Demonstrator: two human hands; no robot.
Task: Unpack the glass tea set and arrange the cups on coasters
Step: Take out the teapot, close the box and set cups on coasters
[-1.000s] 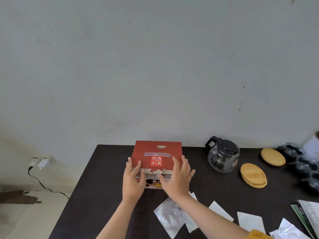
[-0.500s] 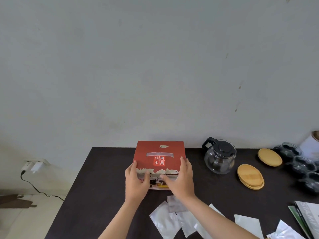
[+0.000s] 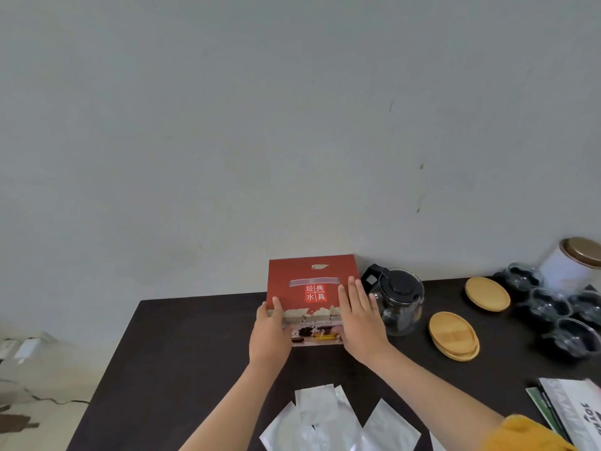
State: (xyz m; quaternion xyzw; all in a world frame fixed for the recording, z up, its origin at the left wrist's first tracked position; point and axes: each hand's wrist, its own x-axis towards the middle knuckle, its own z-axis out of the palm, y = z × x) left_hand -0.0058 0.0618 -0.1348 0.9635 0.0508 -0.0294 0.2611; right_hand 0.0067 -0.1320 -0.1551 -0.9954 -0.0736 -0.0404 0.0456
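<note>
From the head view, the red box [image 3: 312,288] sits mid-tabletop [image 3: 195,346] beside the glass teapot [image 3: 398,302], left hand [image 3: 269,333] gripping its near-left edge, right hand [image 3: 361,315] flat on top, so I'd slide it slowly, well away from the teapot.

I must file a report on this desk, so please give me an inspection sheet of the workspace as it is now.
Surface: dark table.
Job's things: red box closed; glass teapot; wooden coasters; glass cups off the coasters.
Clutter: silvery pouches; booklets; white canister.
Hands: left hand grips the box edge; right hand lies flat on it.
Cables: charger and cord at the wall.
Surroundings: plain wall.
</note>
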